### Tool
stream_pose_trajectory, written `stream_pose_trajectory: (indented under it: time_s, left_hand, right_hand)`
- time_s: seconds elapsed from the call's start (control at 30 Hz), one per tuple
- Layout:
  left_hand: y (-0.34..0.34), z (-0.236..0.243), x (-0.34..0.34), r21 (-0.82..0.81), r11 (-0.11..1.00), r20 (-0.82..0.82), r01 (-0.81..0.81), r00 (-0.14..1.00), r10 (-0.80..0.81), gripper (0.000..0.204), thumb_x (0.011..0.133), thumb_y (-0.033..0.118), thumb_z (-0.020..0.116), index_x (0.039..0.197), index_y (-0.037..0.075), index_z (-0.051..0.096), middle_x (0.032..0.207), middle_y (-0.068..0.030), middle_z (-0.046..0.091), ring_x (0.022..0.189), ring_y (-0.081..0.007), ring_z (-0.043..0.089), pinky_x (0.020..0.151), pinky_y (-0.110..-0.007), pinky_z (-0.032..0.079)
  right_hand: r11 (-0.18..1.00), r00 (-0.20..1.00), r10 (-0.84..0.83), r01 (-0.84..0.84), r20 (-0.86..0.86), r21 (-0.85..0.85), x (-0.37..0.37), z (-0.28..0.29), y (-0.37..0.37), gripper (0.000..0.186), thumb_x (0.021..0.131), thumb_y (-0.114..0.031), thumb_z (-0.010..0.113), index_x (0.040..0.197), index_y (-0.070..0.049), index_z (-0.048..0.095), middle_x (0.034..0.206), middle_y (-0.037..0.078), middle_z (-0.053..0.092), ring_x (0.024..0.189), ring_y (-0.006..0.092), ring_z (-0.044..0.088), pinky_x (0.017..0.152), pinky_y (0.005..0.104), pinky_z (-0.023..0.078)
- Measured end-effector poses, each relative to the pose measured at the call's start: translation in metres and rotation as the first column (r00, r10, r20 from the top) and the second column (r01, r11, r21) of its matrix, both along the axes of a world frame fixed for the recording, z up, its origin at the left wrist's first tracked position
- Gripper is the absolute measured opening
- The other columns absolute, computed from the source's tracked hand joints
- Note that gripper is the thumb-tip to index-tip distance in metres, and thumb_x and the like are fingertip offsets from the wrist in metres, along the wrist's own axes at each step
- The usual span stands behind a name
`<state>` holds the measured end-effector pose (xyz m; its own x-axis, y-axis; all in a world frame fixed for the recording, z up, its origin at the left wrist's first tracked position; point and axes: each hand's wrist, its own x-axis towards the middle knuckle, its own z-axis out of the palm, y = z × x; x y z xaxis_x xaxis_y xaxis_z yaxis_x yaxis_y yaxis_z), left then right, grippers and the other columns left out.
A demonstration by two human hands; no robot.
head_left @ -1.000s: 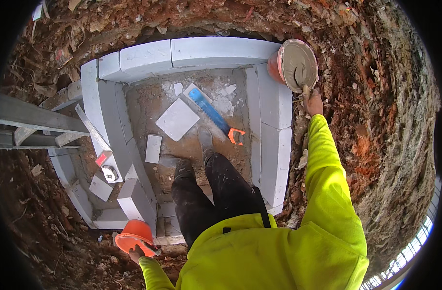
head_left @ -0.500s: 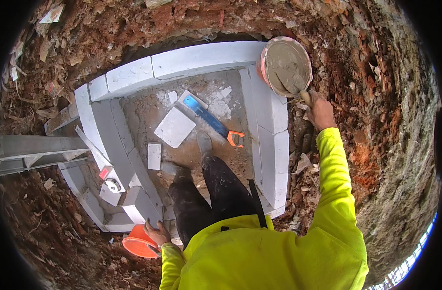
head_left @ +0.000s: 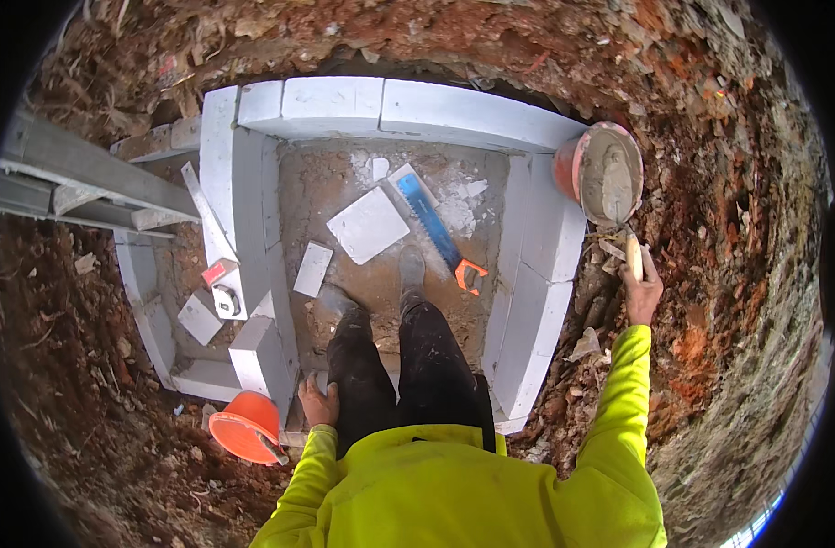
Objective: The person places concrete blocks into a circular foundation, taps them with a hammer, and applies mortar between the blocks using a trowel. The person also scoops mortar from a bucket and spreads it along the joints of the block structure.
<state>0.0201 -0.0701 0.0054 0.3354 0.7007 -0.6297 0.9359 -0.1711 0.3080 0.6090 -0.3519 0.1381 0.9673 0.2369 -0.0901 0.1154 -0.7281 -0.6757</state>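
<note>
Pale-handled tool [head_left: 634, 256]: in the right hand [head_left: 643, 290], fingers closed round the handle. Long axis runs roughly fore-and-aft, far end leaning slightly left; working end near the rim of the mortar bucket [head_left: 570, 172], contact unclear.

Key relation: bucket lies ahead and a little left of the right fingers, just outside the far right corner of the block wall [head_left: 550, 301]. Right hand is much nearer; left hand [head_left: 319, 404] is well apart, by the left thigh, fingers loosely spread, nothing seen in them.

Mortar [head_left: 609, 169]: inside the bucket, coating on the inner wall.

Counts: buckets, 2, the second being an orange bucket [head_left: 246, 418], tilted, beside the left hand. Saw [head_left: 428, 221], 1, on the floor, handle toward the feet. Loose white pieces around it: square slab [head_left: 368, 226], oblong piece [head_left: 313, 268], one partly under the saw, one chip; crumbs uncounted. Tape measure [head_left: 226, 300], 1, on the left wall.
</note>
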Motion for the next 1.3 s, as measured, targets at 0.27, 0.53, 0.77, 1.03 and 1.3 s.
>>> stream_pose_trajectory:
  time_s: [0.27,0.53,0.77,1.03,1.3]
  left_hand:
    - [0.007,-0.016,0.010,-0.173,0.982,-0.055,-0.075,0.996,0.066,0.064,0.080,0.031,0.071,0.133,0.002,0.049,0.124,-0.0219,0.053,0.117,-0.0393,0.048,0.101,-0.046,0.040]
    - [-0.011,-0.027,-0.028,-0.181,0.969,-0.016,-0.166,0.986,0.166,0.064,0.079,0.028,0.072,0.133,0.002,0.049,0.128,-0.0205,0.051,0.120,-0.0376,0.047,0.103,-0.045,0.039]
    - [-0.013,-0.025,-0.053,-0.167,0.926,0.047,-0.340,0.935,0.352,0.061,0.077,0.025,0.073,0.129,0.001,0.052,0.124,-0.0219,0.054,0.117,-0.0394,0.049,0.103,-0.046,0.039]
    - [-0.003,-0.032,-0.074,-0.150,0.926,0.083,-0.347,0.929,0.362,0.059,0.075,0.024,0.072,0.126,0.001,0.055,0.121,-0.0215,0.055,0.115,-0.0396,0.050,0.102,-0.045,0.040]
    - [0.008,-0.036,-0.080,-0.179,0.925,0.126,-0.336,0.924,0.360,0.058,0.074,0.022,0.073,0.125,-0.001,0.055,0.121,-0.0225,0.056,0.115,-0.0403,0.050,0.102,-0.047,0.041]
  right_hand:
    - [0.961,0.957,0.274,-0.271,-0.089,0.047,-0.099,-0.013,0.188,0.045,0.083,-0.007,0.070,0.124,0.005,0.059,0.115,0.013,0.066,0.101,0.0183,0.061,0.091,0.0322,0.049]
    - [0.612,0.554,0.790,-0.744,0.263,-0.270,-0.162,-0.152,0.523,0.047,0.081,-0.013,0.067,0.126,-0.007,0.058,0.102,0.019,0.060,0.089,0.0382,0.064,0.079,0.0448,0.052]
    - [0.386,0.442,0.895,-0.691,0.065,-0.611,-0.179,-0.169,0.607,0.048,0.081,-0.014,0.063,0.129,-0.011,0.056,0.111,0.022,0.057,0.090,0.0402,0.065,0.078,0.0479,0.053]
    - [0.441,0.532,0.847,-0.718,-0.015,-0.539,-0.208,-0.191,0.619,0.055,0.085,-0.019,0.059,0.137,-0.008,0.050,0.109,0.025,0.060,0.091,0.0423,0.065,0.082,0.0484,0.052]
    - [0.731,0.718,0.681,-0.658,0.143,-0.181,-0.210,-0.225,0.569,0.051,0.085,-0.018,0.057,0.134,-0.002,0.053,0.110,0.029,0.064,0.105,0.0422,0.063,0.095,0.0446,0.048]
